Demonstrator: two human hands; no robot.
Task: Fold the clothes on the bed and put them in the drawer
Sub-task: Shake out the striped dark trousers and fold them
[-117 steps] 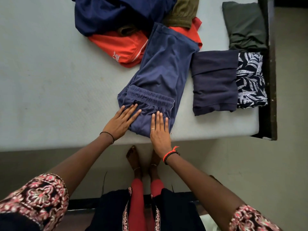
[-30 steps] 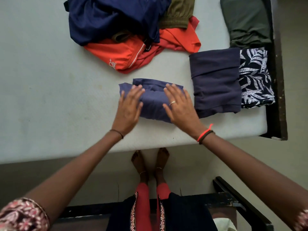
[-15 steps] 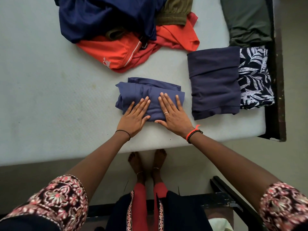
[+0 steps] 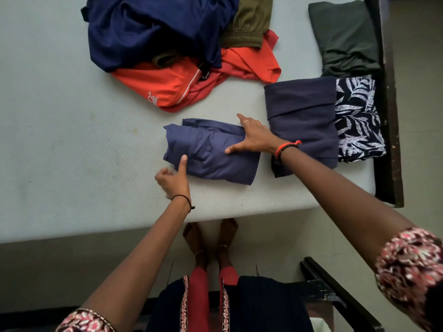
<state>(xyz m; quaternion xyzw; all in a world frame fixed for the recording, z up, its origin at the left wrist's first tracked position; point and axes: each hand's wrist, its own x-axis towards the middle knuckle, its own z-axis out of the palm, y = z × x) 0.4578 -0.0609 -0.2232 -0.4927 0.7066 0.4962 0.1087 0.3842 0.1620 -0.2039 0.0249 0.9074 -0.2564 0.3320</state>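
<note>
A: Nearest first. What's at the near edge?

B: Bare feet [image 4: 208, 236] on the floor, toes at the side of the bed [image 4: 60, 144]. Just past that edge, the left hand [image 4: 173, 180].

A: Its state?

B: Thumb straight, tip pressed on the near-left corner of the blue garment [image 4: 208, 152]. Fingers curled at the cloth's edge, blurred; cannot tell whether they reach under it.

A: And the garment itself?

B: Folded into a thick rectangle, flat on the mattress near the edge, between the two hands. Left hand at its near-left corner, right hand [image 4: 254, 137] at its far-right end.

A: Right hand?

B: Set on edge. Thumb spread wide and laid flat on top of the cloth; fingers straight along the far-right side.

A: Beyond that?

B: The right wrist crosses a purple fold [image 4: 302, 109], just right of the blue garment. A leaf print [image 4: 357, 121] touches the purple fold's right side, by the dark frame [image 4: 388, 116].

A: Farther back?

B: Unfolded orange shirt [image 4: 167, 85], a navy heap [image 4: 148, 29] and an olive piece [image 4: 249, 22] on top of it. Far right, a green fold [image 4: 345, 37].
</note>
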